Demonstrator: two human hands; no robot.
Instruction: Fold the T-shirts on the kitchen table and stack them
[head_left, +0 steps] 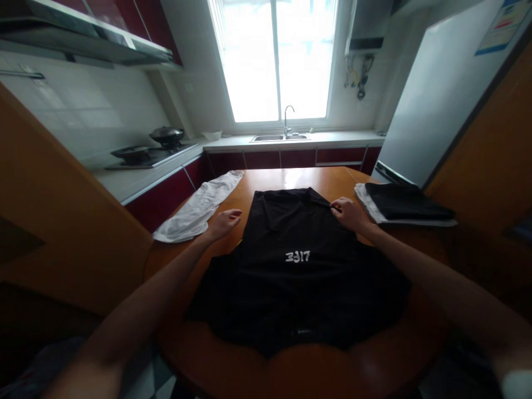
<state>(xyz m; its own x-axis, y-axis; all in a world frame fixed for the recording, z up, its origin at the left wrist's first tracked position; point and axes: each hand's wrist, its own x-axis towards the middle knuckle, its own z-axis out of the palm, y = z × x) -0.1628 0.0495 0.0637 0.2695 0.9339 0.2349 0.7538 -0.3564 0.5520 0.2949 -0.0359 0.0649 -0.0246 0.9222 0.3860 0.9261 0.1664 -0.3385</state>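
Folding under way: right hand point(351, 213) pinches the black printed cotton T-shirt point(299, 266) at its far edge; left hand point(224, 223) rests open beside it. Next, I'd judge, both edges need gripping.

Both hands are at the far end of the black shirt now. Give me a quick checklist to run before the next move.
1. Black shirt spread flat on the table: ok, print side up.
2. Right hand gripping the far edge: ok, fingers pinch the cloth.
3. Left hand gripping the other edge: not ok, it lies open beside the shirt.
4. White garment apart from the shirt: ok.
5. Folded stack apart from the shirt: ok.
6. Near hem fully on the table: cannot tell, too dark.
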